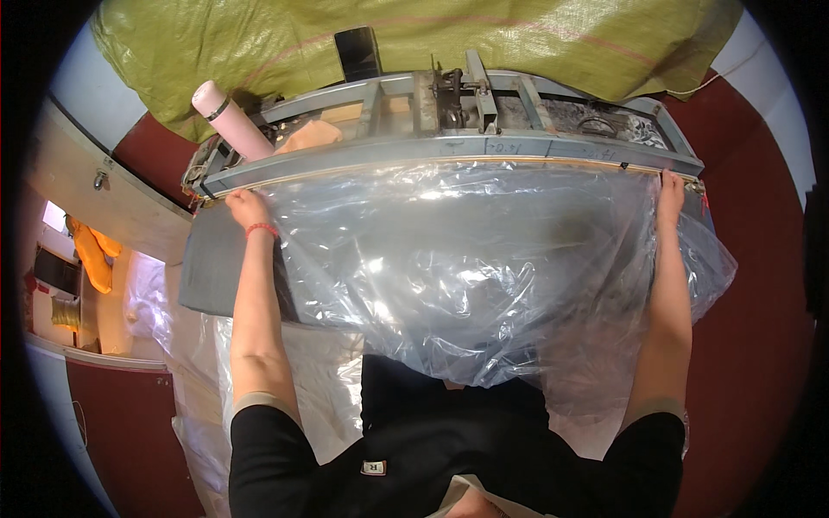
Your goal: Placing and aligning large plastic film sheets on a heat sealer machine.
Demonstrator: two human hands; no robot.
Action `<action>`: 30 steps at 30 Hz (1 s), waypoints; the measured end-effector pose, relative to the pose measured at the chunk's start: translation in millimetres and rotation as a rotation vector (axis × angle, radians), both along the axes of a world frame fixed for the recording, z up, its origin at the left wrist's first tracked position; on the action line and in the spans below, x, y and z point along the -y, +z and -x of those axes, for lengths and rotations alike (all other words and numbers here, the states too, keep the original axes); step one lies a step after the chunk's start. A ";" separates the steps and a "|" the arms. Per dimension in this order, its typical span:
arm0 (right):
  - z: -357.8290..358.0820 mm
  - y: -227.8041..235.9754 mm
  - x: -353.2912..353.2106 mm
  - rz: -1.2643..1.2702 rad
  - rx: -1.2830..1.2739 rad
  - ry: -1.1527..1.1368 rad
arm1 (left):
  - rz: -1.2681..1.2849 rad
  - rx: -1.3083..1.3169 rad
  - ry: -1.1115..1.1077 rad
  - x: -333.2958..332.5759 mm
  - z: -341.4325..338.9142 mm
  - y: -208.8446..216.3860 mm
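Note:
A wide clear plastic sheet (449, 259) is spread over a dark grey table (216, 259) and hangs down toward my body. Its far edge lies along the front bar (363, 164) of a grey metal frame. My left hand (248, 210), with a red bracelet at the wrist, is closed on the sheet's far left corner, close to the bar. At the far right, my right hand (671, 197) pinches the same edge just below the bar. Between the hands the film is stretched across, wrinkled and shiny lower down. Some of it spreads past my right forearm.
A pink bottle (231, 121) leans at the frame's left end. Behind the frame, a black phone (357, 53) rests against yellow-green woven sheeting (518, 43). A metal lever mechanism (453, 99) stands mid-frame. At left are an open cabinet door (95, 168) and more plastic (203, 440).

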State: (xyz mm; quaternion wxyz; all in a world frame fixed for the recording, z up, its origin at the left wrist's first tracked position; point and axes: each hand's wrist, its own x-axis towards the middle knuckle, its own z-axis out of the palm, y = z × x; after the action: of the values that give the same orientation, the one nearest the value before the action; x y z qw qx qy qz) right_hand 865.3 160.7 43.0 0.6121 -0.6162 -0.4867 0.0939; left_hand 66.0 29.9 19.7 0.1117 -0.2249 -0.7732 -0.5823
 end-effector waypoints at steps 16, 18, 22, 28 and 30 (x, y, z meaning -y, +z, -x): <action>-169.4 -92.9 238.0 0.149 0.250 -0.573 | -0.422 0.093 -0.617 141.4 -74.7 88.9; -181.7 -110.3 239.0 0.160 0.248 -0.591 | -0.444 0.140 -0.642 145.0 -76.9 90.5; -176.0 -118.0 228.4 0.171 0.185 -0.600 | -0.403 0.157 -0.632 154.8 -72.6 91.2; -193.6 -139.0 229.6 0.227 0.152 -0.544 | -0.238 0.119 -0.543 161.5 -63.0 79.0; -243.6 -156.5 260.8 0.395 0.191 -0.712 | -0.144 0.098 -0.509 163.6 -66.0 65.5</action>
State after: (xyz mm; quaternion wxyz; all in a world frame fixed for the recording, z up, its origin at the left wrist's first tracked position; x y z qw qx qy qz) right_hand 1108.9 -100.1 -113.5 0.4286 -0.8574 -0.2705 -0.0893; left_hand 132.0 -133.8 85.2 -0.0601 -0.3753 -0.6528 -0.6553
